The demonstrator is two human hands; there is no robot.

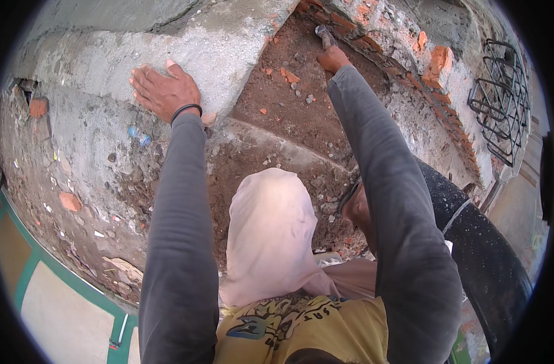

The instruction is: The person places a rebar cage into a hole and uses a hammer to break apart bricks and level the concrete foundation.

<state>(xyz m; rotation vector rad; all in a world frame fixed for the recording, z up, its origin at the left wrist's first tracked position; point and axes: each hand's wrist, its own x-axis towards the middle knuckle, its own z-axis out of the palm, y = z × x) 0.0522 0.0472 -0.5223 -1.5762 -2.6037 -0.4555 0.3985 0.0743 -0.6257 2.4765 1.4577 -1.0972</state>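
Note:
My left hand (165, 91) lies palm down on a pale concrete slab (223, 68), its fingers spread and a dark band round the wrist. My right hand (334, 59) reaches farther out over a recess of brown soil (287, 103), closed on a short tool with a bright metal end (320, 30). The tool's kind is too small to make out. That metal end is close to the foot of a broken brick wall (374, 45). Small brick chips (290, 76) and stones lie scattered on the soil below my right hand.
At the right, a loose brick (438, 67) sits on the wall near a black steel rebar cage (500, 100). A thick black pipe-like object (471, 230) curves past my right arm. Rubble (70, 201) covers the ground at left, beside a green-framed panel (64, 303).

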